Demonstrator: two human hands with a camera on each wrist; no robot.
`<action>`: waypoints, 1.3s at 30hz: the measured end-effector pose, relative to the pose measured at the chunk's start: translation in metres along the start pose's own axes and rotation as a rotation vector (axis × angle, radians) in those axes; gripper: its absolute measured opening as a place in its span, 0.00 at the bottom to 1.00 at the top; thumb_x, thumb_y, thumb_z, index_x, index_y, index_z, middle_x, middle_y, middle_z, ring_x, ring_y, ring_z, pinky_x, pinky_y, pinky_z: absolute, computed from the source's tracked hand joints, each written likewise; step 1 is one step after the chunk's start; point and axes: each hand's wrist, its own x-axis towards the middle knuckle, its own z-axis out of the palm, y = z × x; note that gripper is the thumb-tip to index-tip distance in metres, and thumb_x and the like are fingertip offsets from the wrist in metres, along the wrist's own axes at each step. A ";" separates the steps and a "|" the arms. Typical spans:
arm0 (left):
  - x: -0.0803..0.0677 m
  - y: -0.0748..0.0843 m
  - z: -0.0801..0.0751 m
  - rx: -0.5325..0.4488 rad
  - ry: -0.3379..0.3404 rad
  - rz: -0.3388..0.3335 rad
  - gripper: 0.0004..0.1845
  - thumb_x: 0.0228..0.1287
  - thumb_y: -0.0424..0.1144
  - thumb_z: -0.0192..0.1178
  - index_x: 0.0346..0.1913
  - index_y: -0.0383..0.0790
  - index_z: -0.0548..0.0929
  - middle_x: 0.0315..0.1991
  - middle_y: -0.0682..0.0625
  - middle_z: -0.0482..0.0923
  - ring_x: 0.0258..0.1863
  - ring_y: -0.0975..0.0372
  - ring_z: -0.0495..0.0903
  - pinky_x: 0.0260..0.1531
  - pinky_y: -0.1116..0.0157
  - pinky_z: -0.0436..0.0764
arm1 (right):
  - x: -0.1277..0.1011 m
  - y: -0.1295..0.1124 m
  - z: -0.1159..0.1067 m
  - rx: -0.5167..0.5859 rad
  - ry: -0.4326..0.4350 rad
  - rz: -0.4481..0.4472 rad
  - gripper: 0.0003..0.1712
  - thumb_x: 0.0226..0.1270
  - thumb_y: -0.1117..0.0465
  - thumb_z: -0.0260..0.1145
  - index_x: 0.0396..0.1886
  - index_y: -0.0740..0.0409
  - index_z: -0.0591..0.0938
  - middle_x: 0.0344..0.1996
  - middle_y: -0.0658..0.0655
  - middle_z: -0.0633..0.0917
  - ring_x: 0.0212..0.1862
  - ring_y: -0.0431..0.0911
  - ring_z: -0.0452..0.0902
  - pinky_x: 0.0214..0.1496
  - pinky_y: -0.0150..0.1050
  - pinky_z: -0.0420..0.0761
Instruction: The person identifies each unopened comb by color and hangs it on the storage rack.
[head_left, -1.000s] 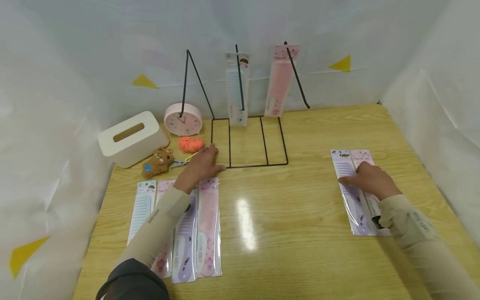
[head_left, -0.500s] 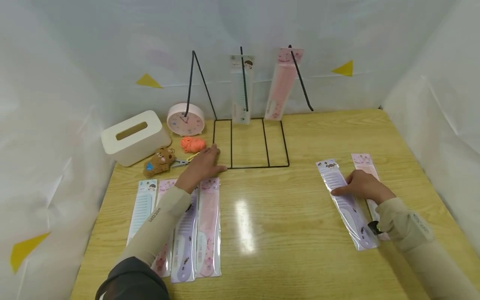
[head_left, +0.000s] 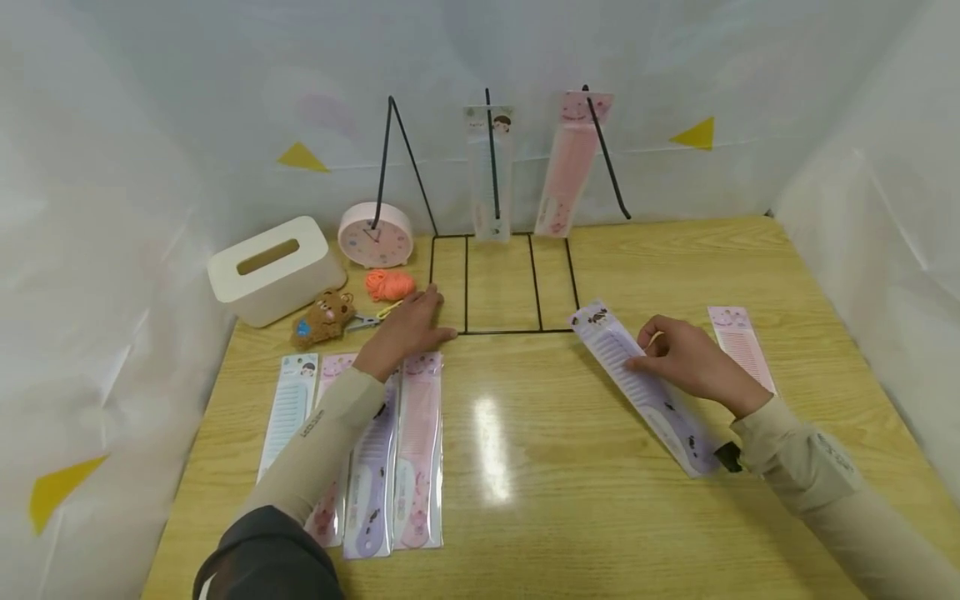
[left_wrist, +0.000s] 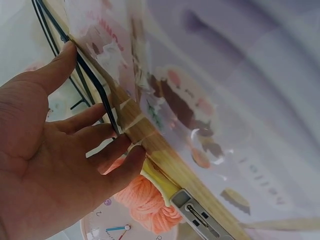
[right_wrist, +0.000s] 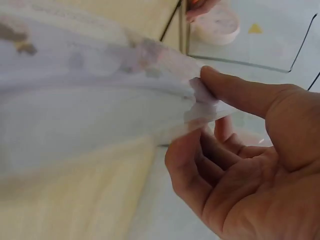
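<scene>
My right hand [head_left: 686, 358] pinches a packaged purple comb [head_left: 643, 393] by its long edge. The pack tilts over the table, its printed top pointing toward the black wire rack [head_left: 517, 332]. In the right wrist view, thumb and curled fingers meet at the clear wrapper [right_wrist: 75, 110]. My left hand [head_left: 408, 329] lies at the rack's front left corner, its fingers extended and touching the wire in the left wrist view. A packaged blue comb [head_left: 482, 196] and a packaged pink comb [head_left: 572, 162] hang on two of the rack's hooks; its left hook holds nothing.
Several packaged combs [head_left: 420, 450] lie at the left, partly under my left sleeve. A pink comb pack [head_left: 738, 337] lies at the right. Behind my left hand are orange yarn [head_left: 390, 285], a pink clock [head_left: 375, 236], a bear toy [head_left: 324, 318] and a white tissue box [head_left: 277, 271].
My right hand has lifted the purple comb pack from beside the pink one and carried it left toward the rack, tilting it more. My left hand has stayed at the rack's corner.
</scene>
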 end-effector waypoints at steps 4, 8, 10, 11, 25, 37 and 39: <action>0.001 -0.002 0.000 -0.005 -0.003 -0.006 0.42 0.68 0.56 0.63 0.76 0.37 0.60 0.79 0.40 0.48 0.76 0.44 0.52 0.71 0.45 0.61 | 0.008 -0.037 0.000 -0.021 0.059 -0.132 0.12 0.67 0.56 0.71 0.42 0.57 0.79 0.29 0.52 0.84 0.31 0.45 0.79 0.32 0.40 0.78; 0.002 -0.002 0.000 -0.007 0.005 -0.005 0.44 0.68 0.56 0.63 0.77 0.37 0.59 0.79 0.39 0.49 0.76 0.44 0.53 0.71 0.45 0.61 | 0.022 -0.072 0.005 0.000 0.090 -0.251 0.08 0.70 0.58 0.69 0.44 0.55 0.82 0.32 0.51 0.86 0.34 0.43 0.82 0.36 0.42 0.81; 0.002 -0.002 0.000 -0.006 0.010 -0.001 0.43 0.68 0.56 0.63 0.76 0.37 0.60 0.79 0.40 0.50 0.76 0.44 0.53 0.71 0.45 0.61 | 0.031 -0.090 0.007 0.025 0.090 -0.299 0.08 0.70 0.58 0.68 0.44 0.56 0.83 0.34 0.52 0.87 0.35 0.43 0.83 0.37 0.43 0.82; 0.003 -0.003 0.000 -0.005 0.011 0.002 0.43 0.68 0.56 0.63 0.76 0.37 0.60 0.79 0.39 0.50 0.76 0.44 0.53 0.71 0.45 0.61 | 0.035 -0.099 0.009 0.035 0.089 -0.322 0.08 0.70 0.59 0.68 0.44 0.57 0.84 0.34 0.52 0.87 0.36 0.43 0.83 0.38 0.43 0.82; 0.012 -0.001 0.004 -0.123 0.179 0.264 0.17 0.69 0.40 0.61 0.57 0.38 0.78 0.52 0.44 0.80 0.55 0.54 0.78 0.60 0.54 0.74 | 0.088 -0.213 0.025 0.070 0.069 -0.642 0.07 0.69 0.61 0.69 0.42 0.60 0.85 0.33 0.52 0.88 0.33 0.40 0.82 0.36 0.37 0.81; 0.014 -0.003 0.009 -0.038 0.188 0.267 0.23 0.69 0.45 0.63 0.61 0.38 0.74 0.56 0.45 0.76 0.60 0.54 0.73 0.63 0.54 0.72 | 0.108 -0.223 0.030 0.056 0.065 -0.623 0.06 0.68 0.60 0.70 0.39 0.59 0.83 0.34 0.52 0.87 0.35 0.41 0.83 0.39 0.37 0.82; 0.013 -0.006 0.009 -0.031 0.175 0.228 0.31 0.67 0.47 0.66 0.68 0.40 0.69 0.64 0.44 0.71 0.67 0.53 0.68 0.66 0.52 0.69 | 0.110 -0.222 0.030 0.051 0.074 -0.626 0.06 0.68 0.60 0.70 0.39 0.58 0.83 0.33 0.52 0.87 0.35 0.41 0.82 0.39 0.37 0.82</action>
